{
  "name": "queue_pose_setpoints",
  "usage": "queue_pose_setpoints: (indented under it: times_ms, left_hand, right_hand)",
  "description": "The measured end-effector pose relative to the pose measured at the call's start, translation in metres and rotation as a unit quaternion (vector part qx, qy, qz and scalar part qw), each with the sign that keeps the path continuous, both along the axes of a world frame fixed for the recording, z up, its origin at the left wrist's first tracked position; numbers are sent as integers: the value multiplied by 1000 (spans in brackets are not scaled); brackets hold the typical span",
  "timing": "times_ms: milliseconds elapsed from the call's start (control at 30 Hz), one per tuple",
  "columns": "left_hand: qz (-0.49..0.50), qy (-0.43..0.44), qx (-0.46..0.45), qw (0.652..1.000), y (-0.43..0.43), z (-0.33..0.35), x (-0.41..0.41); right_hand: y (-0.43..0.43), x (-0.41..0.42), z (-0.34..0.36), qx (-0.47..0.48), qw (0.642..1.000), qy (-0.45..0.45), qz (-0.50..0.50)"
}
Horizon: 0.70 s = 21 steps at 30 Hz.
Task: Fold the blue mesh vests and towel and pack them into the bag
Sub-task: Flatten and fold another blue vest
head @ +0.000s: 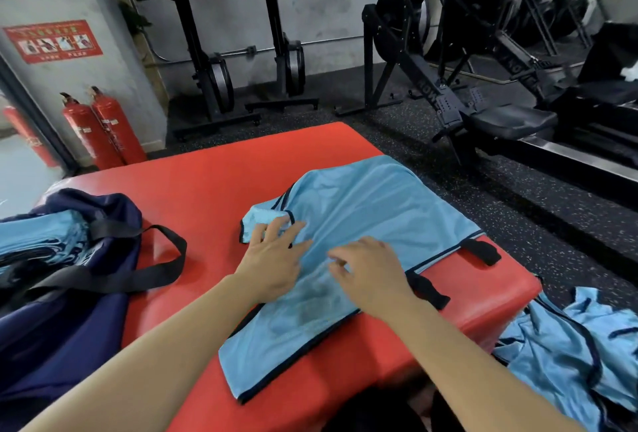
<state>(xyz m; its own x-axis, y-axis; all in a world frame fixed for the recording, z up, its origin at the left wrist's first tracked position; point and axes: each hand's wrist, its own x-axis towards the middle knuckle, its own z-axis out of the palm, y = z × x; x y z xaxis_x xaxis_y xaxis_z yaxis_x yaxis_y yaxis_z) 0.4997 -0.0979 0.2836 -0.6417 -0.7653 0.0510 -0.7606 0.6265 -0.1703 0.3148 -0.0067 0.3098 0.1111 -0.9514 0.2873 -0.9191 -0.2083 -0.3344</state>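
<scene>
Blue mesh vest [373, 210] is lying opened out flat across the red padded bench [207, 190], dark trim facing near edge, shoulder end pointing toward the bag. It appears doubled lengthwise already, though the weave is too fine to be sure.

Left hand [272, 259] is resting on the vest beside the armhole, fingers [276, 228] spread and laid straight on the cloth. Likely pinning the slippery mesh so it is not sliding while the other hand works.

Right hand [371, 271] is hovering on mid-panel, fingers bent with tips down at the fabric. Blur there; cannot tell whether they are pinching a crease or only touching.

Navy bag [69, 311] is sitting open at the bench's left end, within reach, black straps [165, 259] flopping out over the red pad. Folded vests [38, 235] are showing stacked inside its mouth.

Loose pile of unfolded vests [566, 345] is lying on the floor off the right corner of the bench, so supply is on one side and packing on the other.

Judgement: folding is mid-way, several pieces to go. No towel is making itself out among the blue cloth.
</scene>
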Motion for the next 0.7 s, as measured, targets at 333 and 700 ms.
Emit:
queue_pose_setpoints:
  times_ms: [333, 700]
  left_hand:
    - [116, -51, 63, 990, -7, -17, 29]
    - [300, 103, -49, 947, -21, 67, 107]
  right_hand:
    - [-3, -31, -48, 246, 955, 115, -120]
    - [15, 51, -51, 247, 963, 62, -83]
